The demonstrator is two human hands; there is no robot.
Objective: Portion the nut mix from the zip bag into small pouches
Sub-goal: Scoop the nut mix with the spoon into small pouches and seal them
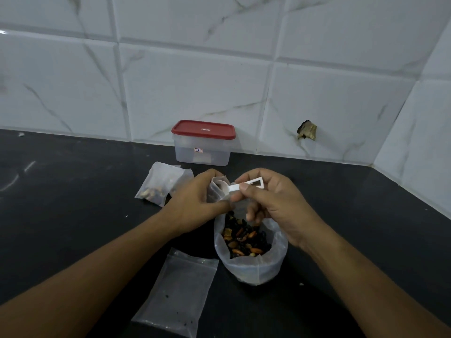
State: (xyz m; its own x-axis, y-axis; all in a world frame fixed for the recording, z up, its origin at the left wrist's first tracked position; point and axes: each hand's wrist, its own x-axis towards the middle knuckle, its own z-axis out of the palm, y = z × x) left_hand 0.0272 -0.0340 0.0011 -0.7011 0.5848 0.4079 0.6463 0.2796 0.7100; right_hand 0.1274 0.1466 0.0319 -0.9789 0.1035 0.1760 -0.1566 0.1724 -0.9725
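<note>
The open zip bag [251, 269] stands on the dark counter with its rim rolled down, and the nut mix [244, 237] shows inside. Just above and behind it, my left hand [195, 203] grips a small translucent pouch [216, 191] with its mouth held open. My right hand [271, 201] pinches a white plastic scoop [240, 186] by its handle. The scoop's bowl is tipped into the pouch's mouth. Two filled pouches [162, 184] lie behind my left hand. A flat pouch [180, 291] lies in front, left of the zip bag.
A clear plastic box with a red lid [203, 145] stands against the tiled wall behind my hands. The black counter [73, 203] ends at that wall and at a second tiled wall [415, 154] on the right. A dark chipped spot [307, 130] marks the back wall.
</note>
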